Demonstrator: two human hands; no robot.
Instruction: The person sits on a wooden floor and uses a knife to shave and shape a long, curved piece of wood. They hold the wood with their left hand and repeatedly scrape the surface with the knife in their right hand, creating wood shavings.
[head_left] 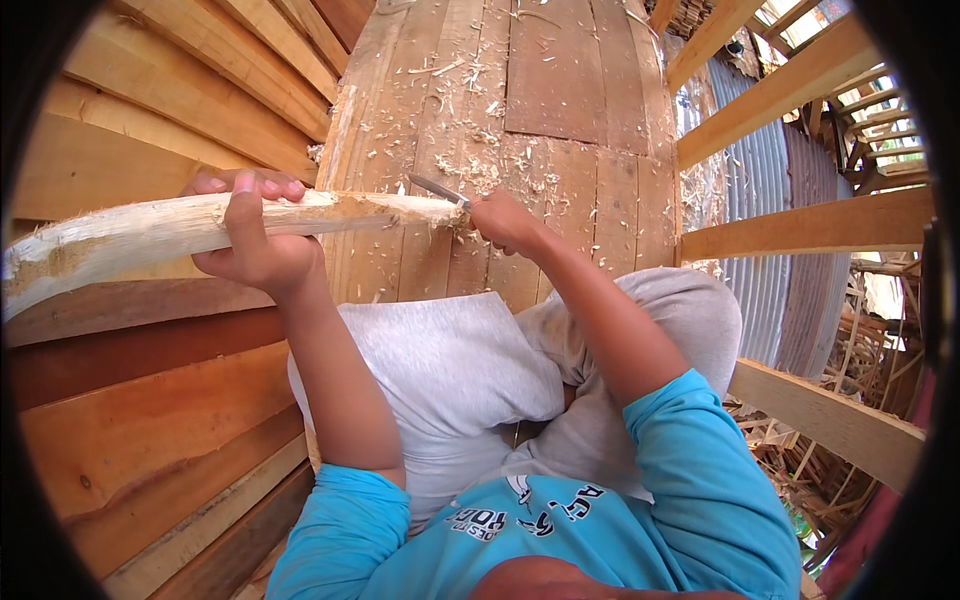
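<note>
My left hand [250, 235] grips a long pale wooden stick [130, 232], stripped of bark, that runs from the left edge toward the centre. Its tapered tip [425, 208] ends just before my right hand [505, 222]. That hand is shut on a knife whose grey blade [438, 189] lies against the tip of the stick. Both forearms come up from the lower edge in turquoise sleeves, over my grey-clad knees.
I sit on a plank floor [560, 110] strewn with pale wood shavings. Stacked boards [150, 400] rise at the left. Timber beams [800, 230] and corrugated metal sheeting [770, 190] lie at the right, with an open drop beyond the floor's edge.
</note>
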